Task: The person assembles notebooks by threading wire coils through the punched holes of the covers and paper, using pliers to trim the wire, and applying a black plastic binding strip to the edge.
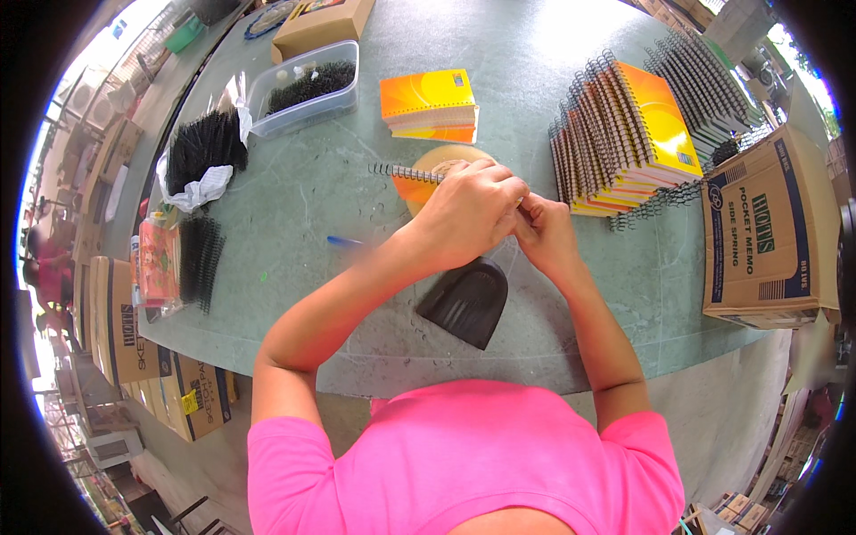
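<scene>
A small orange notepad (413,191) lies in front of me, mostly covered by my left hand (473,209), whose fingers are closed over it. A black spiral wire (392,170) runs along the notepad's far edge and sticks out past its left end. Close against the left fingertips, at the notepad's right end, my right hand (546,234) is pinched; what lies between its fingers is hidden. Under the notepad shows a pale yellow round disc (456,158). Nearer to me rests a dark block with a rounded end (465,303).
Beyond my hands stands a stack of yellow-orange notepads (429,102). Spiral-bound notepads (624,134) are piled at right, beside a cardboard box (771,232). At left are a clear plastic tub (308,114) of black coils, a bag of coils (207,152) and a blue pen (343,242).
</scene>
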Motion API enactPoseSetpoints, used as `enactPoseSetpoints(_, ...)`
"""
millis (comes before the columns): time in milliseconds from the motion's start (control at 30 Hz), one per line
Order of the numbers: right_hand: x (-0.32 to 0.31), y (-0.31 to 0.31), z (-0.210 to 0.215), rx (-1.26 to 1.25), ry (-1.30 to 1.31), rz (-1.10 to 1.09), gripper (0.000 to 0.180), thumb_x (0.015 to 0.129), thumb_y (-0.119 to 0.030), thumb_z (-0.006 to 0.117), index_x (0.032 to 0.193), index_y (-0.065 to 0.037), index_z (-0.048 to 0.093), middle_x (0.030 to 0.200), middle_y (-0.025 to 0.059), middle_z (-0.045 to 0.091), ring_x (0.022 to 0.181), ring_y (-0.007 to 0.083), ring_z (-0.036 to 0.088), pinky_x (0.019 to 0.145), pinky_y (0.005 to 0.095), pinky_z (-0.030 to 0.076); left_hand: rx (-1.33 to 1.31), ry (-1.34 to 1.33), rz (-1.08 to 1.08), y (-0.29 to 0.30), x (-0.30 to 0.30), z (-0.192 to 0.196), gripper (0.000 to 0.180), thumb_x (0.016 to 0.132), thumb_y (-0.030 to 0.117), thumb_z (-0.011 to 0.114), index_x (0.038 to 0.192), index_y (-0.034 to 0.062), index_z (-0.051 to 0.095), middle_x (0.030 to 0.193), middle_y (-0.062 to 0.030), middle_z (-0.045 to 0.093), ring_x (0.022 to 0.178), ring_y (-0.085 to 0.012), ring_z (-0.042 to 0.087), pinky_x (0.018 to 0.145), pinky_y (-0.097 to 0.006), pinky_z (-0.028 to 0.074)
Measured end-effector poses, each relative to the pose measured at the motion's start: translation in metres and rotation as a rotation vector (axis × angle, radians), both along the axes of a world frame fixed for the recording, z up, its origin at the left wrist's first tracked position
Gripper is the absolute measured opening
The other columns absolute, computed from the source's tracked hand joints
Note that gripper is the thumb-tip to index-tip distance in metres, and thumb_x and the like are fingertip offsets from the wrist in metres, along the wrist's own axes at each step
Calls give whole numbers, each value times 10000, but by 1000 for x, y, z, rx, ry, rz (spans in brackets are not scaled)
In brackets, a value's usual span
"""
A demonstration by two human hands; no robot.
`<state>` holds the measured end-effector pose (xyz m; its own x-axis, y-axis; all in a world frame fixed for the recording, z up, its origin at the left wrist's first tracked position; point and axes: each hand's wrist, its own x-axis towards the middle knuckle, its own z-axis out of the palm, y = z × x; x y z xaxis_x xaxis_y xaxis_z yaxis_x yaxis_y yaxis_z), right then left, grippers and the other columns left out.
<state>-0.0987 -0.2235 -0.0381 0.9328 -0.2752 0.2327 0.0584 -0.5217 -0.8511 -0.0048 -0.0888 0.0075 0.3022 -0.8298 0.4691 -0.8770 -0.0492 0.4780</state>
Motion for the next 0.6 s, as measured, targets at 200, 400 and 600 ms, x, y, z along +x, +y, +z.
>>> enactPoseSetpoints(200,-6,3,4,-182,-45,-18,146,804,-72,620,929,2,617,761,173,624,618,221,621,569,315,466,46,84,5,-2,-4,11,172,678,30,638,847,25,605,851,-142,592,841,-305,567,723,-363,464)
enactPoseSetpoints(400,-16,7,24,42,-202,84,381,774,36,557,1137,-65,618,894,118,662,680,177,625,633,277,486,-281,-8,31,17,-12,28,209,721,106,721,899,50,628,943,-114,598,888,-272,573,789,-353,458)
enactPoseSetpoints(600,-58,-70,151,75,-679,-232,200,918,-71,533,1092,3,597,1081,103,628,1039,166,572,903,301,457,-554,-80,409,48,3,62,297,743,141,747,1002,55,632,1033,-102,615,961,-242,571,798,-344,470)
